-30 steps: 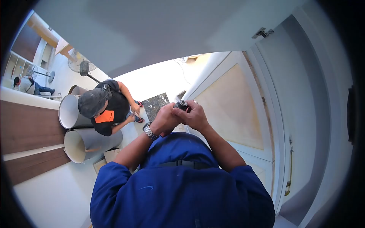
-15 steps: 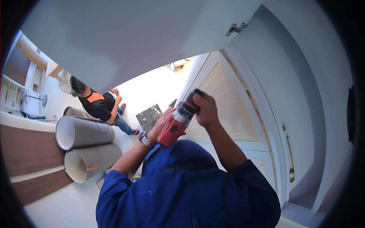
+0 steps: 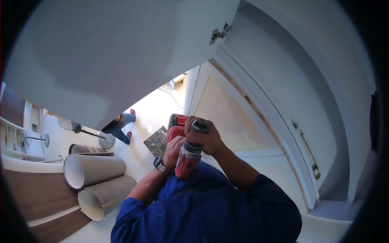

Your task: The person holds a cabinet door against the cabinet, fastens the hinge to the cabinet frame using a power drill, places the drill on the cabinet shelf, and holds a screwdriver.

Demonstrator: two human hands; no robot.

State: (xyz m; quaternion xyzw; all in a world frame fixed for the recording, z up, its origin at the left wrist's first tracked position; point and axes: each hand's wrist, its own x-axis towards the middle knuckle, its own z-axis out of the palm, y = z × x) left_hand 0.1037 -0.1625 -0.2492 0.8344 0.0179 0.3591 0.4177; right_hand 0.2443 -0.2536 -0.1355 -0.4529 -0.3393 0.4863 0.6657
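A red and black cordless drill [image 3: 187,163] is held in front of my blue shirt, its black chuck pointing up. My left hand [image 3: 173,152], with a metal watch on the wrist, is wrapped round the drill's handle below the red battery end. The fingers of my right hand [image 3: 208,139] close round the black chuck. Above my hands spreads a large pale cabinet door [image 3: 133,44], with a metal hinge [image 3: 220,34] at its right edge.
Large rolled sheets [image 3: 99,169] lie at the left near brown panels [image 3: 40,192]. Behind the door a co-worker's legs [image 3: 125,126] show. A dark square board [image 3: 156,141] is on the floor, and standing fans [image 3: 106,139] are at the left. A tape-like item [image 3: 316,171] hangs at the right.
The drill has come into fuller view and turned, with its battery end now visible. The view has swung, the door covers more of the scene, and the co-worker is mostly hidden behind it.
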